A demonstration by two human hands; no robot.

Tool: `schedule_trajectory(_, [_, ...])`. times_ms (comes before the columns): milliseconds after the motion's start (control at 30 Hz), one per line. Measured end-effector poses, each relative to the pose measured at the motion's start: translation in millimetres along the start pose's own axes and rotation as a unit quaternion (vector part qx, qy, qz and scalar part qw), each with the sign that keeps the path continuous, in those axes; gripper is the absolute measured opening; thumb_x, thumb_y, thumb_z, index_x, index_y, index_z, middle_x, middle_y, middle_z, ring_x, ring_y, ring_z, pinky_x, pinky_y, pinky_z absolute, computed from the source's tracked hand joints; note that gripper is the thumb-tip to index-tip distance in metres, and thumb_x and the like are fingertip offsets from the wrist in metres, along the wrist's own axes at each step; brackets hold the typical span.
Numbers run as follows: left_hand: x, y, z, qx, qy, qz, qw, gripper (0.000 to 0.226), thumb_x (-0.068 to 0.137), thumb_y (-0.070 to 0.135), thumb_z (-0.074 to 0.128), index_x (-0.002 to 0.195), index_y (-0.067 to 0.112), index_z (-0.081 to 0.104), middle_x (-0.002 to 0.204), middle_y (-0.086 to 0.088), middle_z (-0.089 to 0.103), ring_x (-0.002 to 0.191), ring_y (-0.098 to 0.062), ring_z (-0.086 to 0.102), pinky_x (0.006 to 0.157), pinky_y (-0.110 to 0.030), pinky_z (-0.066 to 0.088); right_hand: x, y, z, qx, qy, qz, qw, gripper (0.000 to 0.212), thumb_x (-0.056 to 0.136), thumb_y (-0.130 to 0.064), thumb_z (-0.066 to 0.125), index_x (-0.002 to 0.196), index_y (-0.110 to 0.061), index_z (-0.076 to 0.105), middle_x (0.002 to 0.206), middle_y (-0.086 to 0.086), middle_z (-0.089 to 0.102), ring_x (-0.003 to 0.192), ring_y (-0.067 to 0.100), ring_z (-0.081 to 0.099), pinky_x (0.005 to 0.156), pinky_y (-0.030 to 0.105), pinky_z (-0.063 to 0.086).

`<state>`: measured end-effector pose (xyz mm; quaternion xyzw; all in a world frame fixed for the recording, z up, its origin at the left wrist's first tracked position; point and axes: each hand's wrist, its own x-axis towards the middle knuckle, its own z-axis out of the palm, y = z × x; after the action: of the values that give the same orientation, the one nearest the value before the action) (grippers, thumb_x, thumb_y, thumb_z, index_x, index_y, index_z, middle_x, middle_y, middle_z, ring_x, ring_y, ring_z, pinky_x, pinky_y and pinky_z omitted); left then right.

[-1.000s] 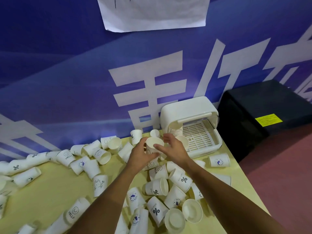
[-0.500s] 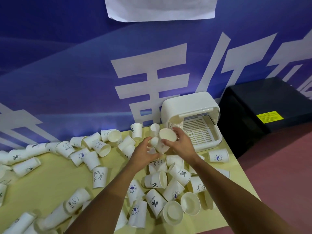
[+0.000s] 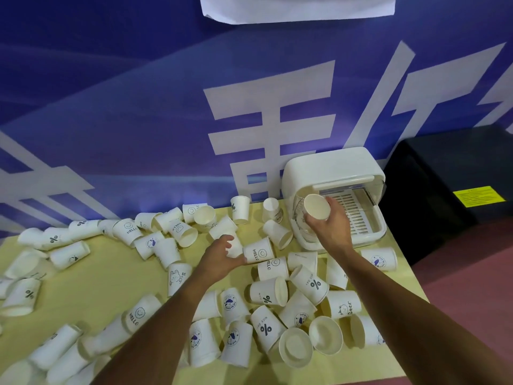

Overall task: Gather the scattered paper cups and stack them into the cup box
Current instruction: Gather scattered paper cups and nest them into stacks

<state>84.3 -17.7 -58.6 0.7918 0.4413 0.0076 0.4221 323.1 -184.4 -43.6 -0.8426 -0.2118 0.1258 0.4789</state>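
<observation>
While the right hand [image 3: 331,227] holds one paper cup [image 3: 317,207] at the open front of the cup box [image 3: 330,165], I see that its grip is curled round the wall of this cup, and the mouth of the cup is tilted towards me. The cup is at the left part of the opening, just beside the white slatted tray [image 3: 354,209] inside the box. The cup box stands at the far right of the yellow table [image 3: 111,273], close against the blue banner [image 3: 138,107].

The left hand [image 3: 222,255] is near the middle of the table, its fingers bent over a lying cup [image 3: 236,247]. I cannot tell if the grip really closes on it. Many scattered cups [image 3: 268,291] lie around both arms, most on their sides, some with the mouth up. To the right of the table stands a black case [image 3: 444,176].
</observation>
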Motion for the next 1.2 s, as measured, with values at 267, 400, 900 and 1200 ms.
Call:
schedule_trajectory(267, [-2.3,-10.0,-3.4,0.022,0.011,-0.002,1.000,0.064,0.074,0.033,0.082,0.130,0.018,0.052,0.125,-0.006,0.056,0.113,-0.018,0.055,0.095,-0.032,0.047,-6.1,5.9,-1.9,-0.053,0.032,-0.003,0.998,0.071,0.076,-0.036,0.079,0.137,-0.018,0.048,0.130,0.003,0.057,0.120,0.024,0.052,0.095,0.041,0.048])
schedule_trajectory(400, [-1.8,-9.9,-4.3,0.018,0.013,0.004,1.000,0.064,0.075,0.033,0.081,0.130,0.017,0.052,0.126,-0.007,0.056,0.113,-0.019,0.055,0.096,-0.032,0.047,-7.3,9.4,-0.1,-0.090,0.016,0.006,0.996,0.078,0.077,-0.037,0.079,0.142,-0.015,0.044,0.136,0.007,0.053,0.125,0.026,0.048,0.099,0.042,0.045])
schedule_trajectory(900, [-29.6,-42.5,-50.3,-0.027,0.081,-0.018,0.996,0.063,0.076,0.035,0.080,0.130,0.020,0.052,0.125,-0.002,0.056,0.106,-0.012,0.053,0.093,-0.028,0.046,-27.6,-60.5,84.7,-0.148,-0.139,-0.129,0.971,0.068,0.084,-0.032,0.075,0.143,-0.012,0.045,0.140,0.010,0.051,0.124,0.029,0.052,0.104,0.045,0.046])
schedule_trajectory(1200, [-87.7,-147.8,-133.9,-0.056,0.165,-0.127,0.976,0.059,0.078,0.033,0.078,0.129,0.018,0.053,0.126,-0.003,0.056,0.114,-0.019,0.056,0.090,-0.027,0.047,-89.2,-138.8,209.0,-0.149,-0.302,-0.203,0.919,0.069,0.084,-0.032,0.077,0.142,-0.010,0.047,0.139,0.012,0.052,0.126,0.030,0.051,0.103,0.039,0.043])
